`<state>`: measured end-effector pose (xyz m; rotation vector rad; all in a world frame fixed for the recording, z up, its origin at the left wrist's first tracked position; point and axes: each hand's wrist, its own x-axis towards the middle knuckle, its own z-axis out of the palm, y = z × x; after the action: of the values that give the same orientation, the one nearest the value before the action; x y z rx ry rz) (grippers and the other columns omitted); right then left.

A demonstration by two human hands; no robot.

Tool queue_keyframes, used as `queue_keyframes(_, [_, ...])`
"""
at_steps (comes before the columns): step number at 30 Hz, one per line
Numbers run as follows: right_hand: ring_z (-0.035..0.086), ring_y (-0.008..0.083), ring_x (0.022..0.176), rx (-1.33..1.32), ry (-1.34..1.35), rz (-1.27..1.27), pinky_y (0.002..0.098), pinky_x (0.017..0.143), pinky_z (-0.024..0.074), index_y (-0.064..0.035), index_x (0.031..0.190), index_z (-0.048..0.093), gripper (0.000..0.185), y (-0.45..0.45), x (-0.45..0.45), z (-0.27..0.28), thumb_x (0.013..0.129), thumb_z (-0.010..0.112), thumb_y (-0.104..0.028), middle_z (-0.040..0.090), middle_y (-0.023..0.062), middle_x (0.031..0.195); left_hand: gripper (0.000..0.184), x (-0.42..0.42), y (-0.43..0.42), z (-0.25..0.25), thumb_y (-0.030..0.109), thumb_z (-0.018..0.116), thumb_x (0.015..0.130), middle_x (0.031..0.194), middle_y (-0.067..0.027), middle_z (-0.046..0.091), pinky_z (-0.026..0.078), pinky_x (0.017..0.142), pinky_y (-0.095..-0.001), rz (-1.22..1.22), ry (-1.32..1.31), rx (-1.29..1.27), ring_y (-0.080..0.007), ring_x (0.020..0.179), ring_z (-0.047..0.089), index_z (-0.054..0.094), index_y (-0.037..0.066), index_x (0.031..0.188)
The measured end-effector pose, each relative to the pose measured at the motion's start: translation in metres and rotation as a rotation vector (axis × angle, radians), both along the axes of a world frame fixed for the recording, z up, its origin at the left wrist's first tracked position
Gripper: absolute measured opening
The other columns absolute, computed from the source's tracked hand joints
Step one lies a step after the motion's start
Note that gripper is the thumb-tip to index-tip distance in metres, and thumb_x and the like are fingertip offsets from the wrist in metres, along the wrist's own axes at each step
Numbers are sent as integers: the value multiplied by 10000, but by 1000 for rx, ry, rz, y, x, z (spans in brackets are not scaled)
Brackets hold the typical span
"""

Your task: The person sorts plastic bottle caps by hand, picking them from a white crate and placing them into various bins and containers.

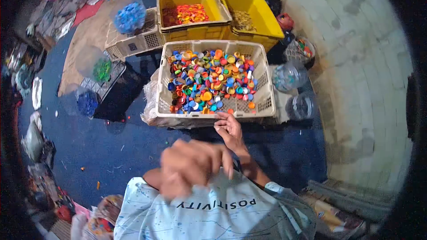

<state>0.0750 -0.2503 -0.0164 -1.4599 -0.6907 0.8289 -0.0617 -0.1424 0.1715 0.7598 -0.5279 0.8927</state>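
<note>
A white plastic crate [264, 113] in front of me holds many bottle caps [207, 95] in mixed colours, mostly orange, blue, red and yellow. My right hand [230, 130] is at the middle of the crate's near rim, palm turned up and fingers loosely bent and apart, with nothing visible in it. Raised close to the camera, in front of my chest, my left hand [191, 166] is bent at the fingers and smeared by motion. Whether it holds anything cannot be made out.
Behind the crate stand a yellow bin [193, 24] with red and orange caps and another yellow bin [271, 15] with yellowish pieces. Clear containers of blue caps [130, 18], green caps [102, 70] and dark blue caps [86, 103] stand left. Clear jars [299, 106] stand right.
</note>
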Motion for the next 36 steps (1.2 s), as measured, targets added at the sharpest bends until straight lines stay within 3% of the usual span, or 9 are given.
queue_keyframes(4, [579, 98, 821, -7, -10, 46, 240, 705, 478, 10, 1200, 498, 421, 12, 51, 9, 817, 643, -89, 616, 74, 996, 200, 33, -6, -79, 149, 550, 900, 706, -60, 569, 432, 640, -272, 171, 618, -39, -122, 651, 514, 517, 12, 759])
queue_keyframes(10, [564, 95, 603, -251, -423, 189, 256, 576, 477, 2, 1014, 579, 239, 66, 110, 16, 798, 660, -64, 586, 42, 674, 218, 57, -19, -146, 221, 586, 913, 730, 2, 559, 426, 602, -235, 307, 1195, -238, -54, 638, 490, 559, 41, 794])
queue_keyframes(11, [593, 150, 611, -273, -513, 244, 296, 575, 480, -11, 993, 591, 235, 78, 118, 8, 779, 672, -67, 602, 76, 696, 220, 60, -19, -148, 227, 590, 913, 720, 8, 554, 426, 592, -230, 345, 1236, -287, -51, 638, 492, 560, 47, 791])
queue_keyframes(12, [492, 85, 552, -168, -549, 271, 261, 512, 420, 3, 957, 603, 204, 92, 126, -18, 776, 678, -53, 549, 37, 631, 222, 64, -18, -152, 234, 594, 913, 711, 13, 550, 426, 582, -224, 384, 1272, -337, -48, 637, 494, 561, 52, 789])
queue_keyframes(14, [553, 200, 589, -254, -727, 450, 346, 551, 449, -17, 923, 608, 195, 120, 137, -29, 745, 660, -76, 592, 91, 680, 221, 70, -15, -164, 223, 600, 912, 656, 28, 528, 423, 561, -216, 522, 1285, -348, -57, 589, 486, 562, 54, 775])
queue_keyframes(20, [556, 344, 852, 12, -1008, 556, 456, 782, 427, -51, 963, 597, 254, 177, 136, -76, 726, 639, -132, 623, 154, 805, 176, 83, -9, -180, 215, 618, 901, 687, 32, 536, 390, 557, -212, 758, 1307, -620, -44, 602, 477, 571, 61, 830])
queue_keyframes(25, [509, 347, 980, 62, -1196, 577, 473, 828, 390, -59, 1144, 562, 427, 208, 119, -108, 734, 644, -142, 618, 150, 1005, 133, 87, 1, -176, 135, 676, 851, 719, 26, 550, 391, 565, -208, 934, 1336, -686, -46, 617, 483, 574, 58, 885])
queue_keyframes(32, [535, 270, 885, 71, -1287, 542, 442, 777, 368, -116, 1110, 589, 342, 223, 103, -117, 777, 528, -69, 653, 81, 882, 223, 80, 43, -196, 144, 706, 811, 771, -7, 572, 408, 576, -214, 1034, 1438, -625, -70, 650, 516, 566, 34, 946])
queue_keyframes(36, [541, 271, 904, 86, -1145, 424, 467, 806, 361, -102, 1112, 584, 375, 214, 102, -106, 739, 622, -85, 652, 63, 881, 218, 83, 75, -226, 85, 700, 777, 824, -45, 622, 474, 648, -252, 1057, 1567, -547, -109, 709, 562, 588, -3, 942])
